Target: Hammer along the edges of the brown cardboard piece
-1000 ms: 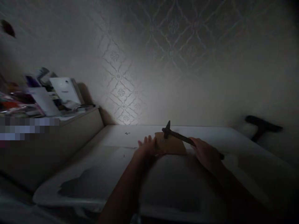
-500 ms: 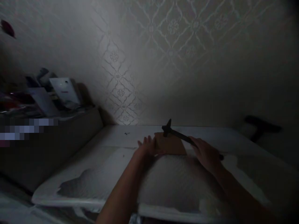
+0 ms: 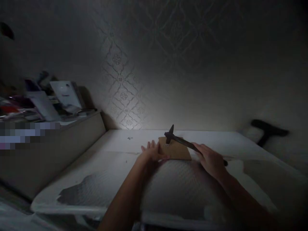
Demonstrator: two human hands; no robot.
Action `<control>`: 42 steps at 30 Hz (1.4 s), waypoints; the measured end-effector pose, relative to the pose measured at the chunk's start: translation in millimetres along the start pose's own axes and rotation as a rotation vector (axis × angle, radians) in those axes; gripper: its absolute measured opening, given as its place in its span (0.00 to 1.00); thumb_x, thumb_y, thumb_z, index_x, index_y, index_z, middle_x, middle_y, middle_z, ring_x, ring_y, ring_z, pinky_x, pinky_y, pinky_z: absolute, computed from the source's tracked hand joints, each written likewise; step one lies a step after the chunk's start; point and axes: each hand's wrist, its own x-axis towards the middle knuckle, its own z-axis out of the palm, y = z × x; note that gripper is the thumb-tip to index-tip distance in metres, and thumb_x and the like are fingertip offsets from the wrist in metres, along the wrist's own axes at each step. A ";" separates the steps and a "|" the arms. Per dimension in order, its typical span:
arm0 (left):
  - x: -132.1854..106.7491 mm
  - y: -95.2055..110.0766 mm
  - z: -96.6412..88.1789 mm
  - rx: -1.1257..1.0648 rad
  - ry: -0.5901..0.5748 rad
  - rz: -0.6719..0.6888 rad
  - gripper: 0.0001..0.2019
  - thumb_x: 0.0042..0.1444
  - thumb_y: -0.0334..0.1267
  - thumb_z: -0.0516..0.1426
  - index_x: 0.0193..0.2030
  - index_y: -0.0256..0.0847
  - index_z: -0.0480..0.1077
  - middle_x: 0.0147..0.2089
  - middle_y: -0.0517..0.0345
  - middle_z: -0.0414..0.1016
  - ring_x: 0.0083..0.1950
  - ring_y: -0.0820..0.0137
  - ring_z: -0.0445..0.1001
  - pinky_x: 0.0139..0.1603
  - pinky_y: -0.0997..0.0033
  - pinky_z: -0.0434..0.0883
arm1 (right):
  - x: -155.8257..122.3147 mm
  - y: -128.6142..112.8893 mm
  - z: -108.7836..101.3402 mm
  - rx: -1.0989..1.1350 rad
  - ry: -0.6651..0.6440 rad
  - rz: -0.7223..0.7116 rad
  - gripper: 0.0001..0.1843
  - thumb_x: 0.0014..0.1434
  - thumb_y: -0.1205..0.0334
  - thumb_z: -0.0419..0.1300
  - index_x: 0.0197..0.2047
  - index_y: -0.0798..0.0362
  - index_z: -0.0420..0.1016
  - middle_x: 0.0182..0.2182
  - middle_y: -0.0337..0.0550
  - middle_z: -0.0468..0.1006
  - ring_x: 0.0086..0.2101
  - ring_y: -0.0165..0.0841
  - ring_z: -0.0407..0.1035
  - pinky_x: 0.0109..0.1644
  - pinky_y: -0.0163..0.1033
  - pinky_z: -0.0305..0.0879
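A hammer [image 3: 184,141] is in my right hand [image 3: 211,160], whose fingers are wrapped round the handle. Its dark head is over a flat brown board [image 3: 179,152], close to a few thin upright pieces like nails [image 3: 166,145]. Whether the head touches them I cannot tell. My left hand [image 3: 152,152] holds the board at its left near corner, the thumb along the near edge and the fingers spread beside it. Both lie on a white table [image 3: 115,160] with a worn, patchy covering.
Small dark bits [image 3: 130,138] lie on the table to the left. A cabinet [image 3: 79,138] at left carries a white box [image 3: 66,93] and clutter. A dark T-shaped object [image 3: 268,130] stands at the right edge. A patterned wall [image 3: 192,96] closes off the back.
The hammer head has shifted slightly left and down over the board, with the right hand moving along. My left hand stays on the board. The wall's upper part looks darker.
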 end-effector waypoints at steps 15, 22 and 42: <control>-0.8 0.9 -1.1 -0.005 -0.006 -0.014 0.56 0.43 0.74 0.47 0.71 0.41 0.33 0.72 0.41 0.24 0.71 0.45 0.28 0.62 0.30 0.37 | -0.8 -2.1 -1.4 0.005 0.004 0.036 0.23 0.60 0.66 0.50 0.58 0.46 0.68 0.42 0.44 0.79 0.39 0.37 0.74 0.36 0.39 0.69; -0.1 0.6 -1.1 0.000 -0.006 -0.012 0.57 0.43 0.74 0.47 0.71 0.41 0.32 0.72 0.41 0.24 0.71 0.45 0.27 0.62 0.30 0.36 | -0.4 -0.6 -0.2 0.010 -0.018 0.058 0.21 0.62 0.66 0.48 0.56 0.49 0.69 0.46 0.46 0.78 0.42 0.37 0.74 0.38 0.39 0.69; -2.6 2.6 -2.0 -0.007 -0.007 -0.013 0.56 0.43 0.74 0.47 0.71 0.42 0.32 0.72 0.41 0.25 0.71 0.45 0.27 0.62 0.30 0.38 | -0.6 -0.1 0.4 0.012 -0.003 0.083 0.22 0.60 0.66 0.50 0.57 0.46 0.69 0.43 0.44 0.79 0.39 0.37 0.74 0.36 0.38 0.68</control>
